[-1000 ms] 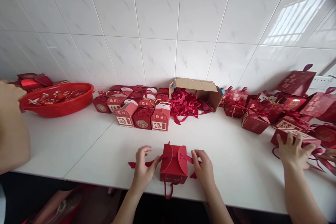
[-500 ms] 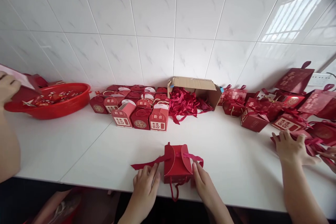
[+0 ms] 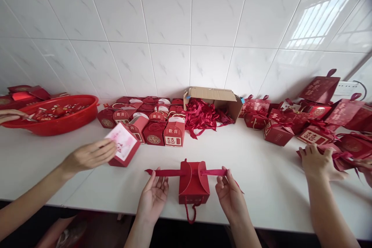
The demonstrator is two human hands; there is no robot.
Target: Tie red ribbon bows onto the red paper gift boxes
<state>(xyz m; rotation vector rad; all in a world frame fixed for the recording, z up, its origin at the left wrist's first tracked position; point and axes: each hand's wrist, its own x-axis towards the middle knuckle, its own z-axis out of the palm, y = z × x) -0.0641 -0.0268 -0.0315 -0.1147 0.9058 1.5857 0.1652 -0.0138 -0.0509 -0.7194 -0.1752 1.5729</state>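
Note:
Directly in front of me on the white table stands a red gift box (image 3: 194,186), its curved flaps folded together on top and a rope handle hanging toward me. A red ribbon (image 3: 171,172) runs through the flaps and out to both sides. My left hand (image 3: 153,197), palm up, pinches the ribbon's left end. On the other side my right hand (image 3: 231,193) pinches the right end between thumb and finger. Both ends are drawn out nearly straight, and neither hand touches the box.
Behind are rows of red boxes (image 3: 155,133) and a cardboard carton (image 3: 213,93) of loose ribbons. At left, a co-worker's hand (image 3: 95,153) holds a box with a pink card; another reaches to a red basin (image 3: 66,124) of sweets. At right, a person's hand (image 3: 316,162) handles ribboned boxes.
My hands have turned palm up, taking hold of the ribbon ends and pulling them out sideways. A co-worker's hand at left has brought a box with a card in toward the rows.

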